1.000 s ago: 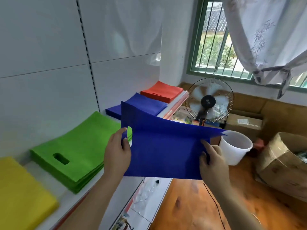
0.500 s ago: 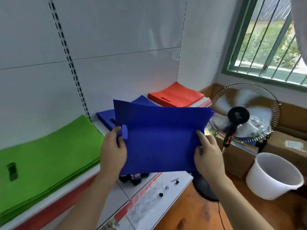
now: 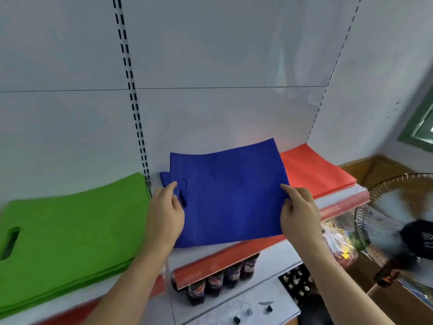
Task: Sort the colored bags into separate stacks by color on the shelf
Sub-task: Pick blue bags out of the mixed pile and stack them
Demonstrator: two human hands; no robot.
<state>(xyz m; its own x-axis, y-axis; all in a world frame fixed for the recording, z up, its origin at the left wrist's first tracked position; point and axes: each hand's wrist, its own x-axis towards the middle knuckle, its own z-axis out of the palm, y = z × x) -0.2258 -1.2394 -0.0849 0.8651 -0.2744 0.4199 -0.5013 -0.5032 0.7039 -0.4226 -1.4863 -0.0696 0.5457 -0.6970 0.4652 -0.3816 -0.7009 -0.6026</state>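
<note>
Blue bag (image 3: 230,195), one piece, flat, held by both hands over the shelf (image 3: 236,255), between the green and the red stacks. Left hand (image 3: 165,214): grips the bag's left edge beside the cut-out handle slot, thumb on top of the cloth, fingers underneath and out of sight. Right hand (image 3: 298,213): pinches the right edge, forefinger laid along the top surface, thumb below the edge. The bag's far edge is raised a little and bowed; its near edge hangs slightly past the shelf front.

Blue stack (image 3: 166,178): only a corner shows, under and just left of the held bag; whether the bag already touches it cannot be told.

Green stack (image 3: 77,228): several bags, left of the left hand, handle slot at its far left end, lying on the same shelf.

Red stack (image 3: 314,173): right of the blue bag, partly hidden behind its right edge, lying flat on the shelf.

Shelf: white surface with a red front strip; white back panels with slotted uprights behind.

Bottles (image 3: 215,281): a row of dark ones with labels, on the lower shelf beneath the blue bag.

Fan (image 3: 398,231): wire-caged, at the right edge of the view, blades blurred, well apart from the hands.
</note>
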